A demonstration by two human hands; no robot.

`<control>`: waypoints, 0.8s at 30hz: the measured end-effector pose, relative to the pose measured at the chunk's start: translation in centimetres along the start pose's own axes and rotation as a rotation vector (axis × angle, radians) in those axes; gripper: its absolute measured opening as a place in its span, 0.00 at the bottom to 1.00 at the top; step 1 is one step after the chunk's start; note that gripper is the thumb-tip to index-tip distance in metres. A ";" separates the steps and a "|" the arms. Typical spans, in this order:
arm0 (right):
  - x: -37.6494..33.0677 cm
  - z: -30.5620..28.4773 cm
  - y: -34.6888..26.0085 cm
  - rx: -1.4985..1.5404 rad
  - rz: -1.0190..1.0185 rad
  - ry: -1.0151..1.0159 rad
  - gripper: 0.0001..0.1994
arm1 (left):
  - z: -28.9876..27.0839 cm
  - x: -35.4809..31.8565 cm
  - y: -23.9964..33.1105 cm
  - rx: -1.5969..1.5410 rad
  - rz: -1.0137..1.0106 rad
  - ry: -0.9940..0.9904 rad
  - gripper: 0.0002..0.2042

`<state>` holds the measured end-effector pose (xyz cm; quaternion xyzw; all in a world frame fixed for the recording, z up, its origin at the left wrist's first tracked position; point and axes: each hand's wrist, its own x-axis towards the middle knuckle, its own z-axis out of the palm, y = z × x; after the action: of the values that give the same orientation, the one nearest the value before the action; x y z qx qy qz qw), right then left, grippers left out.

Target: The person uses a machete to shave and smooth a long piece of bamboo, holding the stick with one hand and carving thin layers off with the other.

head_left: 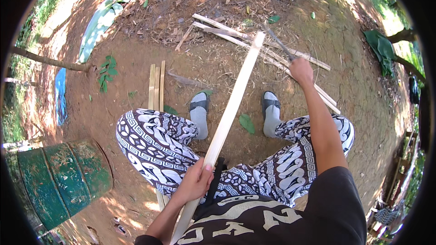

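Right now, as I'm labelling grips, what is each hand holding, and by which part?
The left hand holds the strip by its lower half; the right hand holds the knife by its near end.

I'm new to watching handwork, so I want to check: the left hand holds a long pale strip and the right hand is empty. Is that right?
Not quite: the right hand isn't empty. The head view shows it holding a long knife-like tool. The left hand does hold a long pale strip.
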<state>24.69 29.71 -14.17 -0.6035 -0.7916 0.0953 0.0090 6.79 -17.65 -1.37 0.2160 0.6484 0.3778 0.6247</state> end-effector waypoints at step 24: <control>-15.3 -10.0 -16.3 1.121 -0.163 -0.585 0.23 | -1.5 6.9 9.8 -0.108 0.278 -0.151 0.18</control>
<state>14.53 12.36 -0.19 -0.3937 -0.6347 0.6551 0.1140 2.61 -6.66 1.55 0.2975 0.5422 0.4776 0.6240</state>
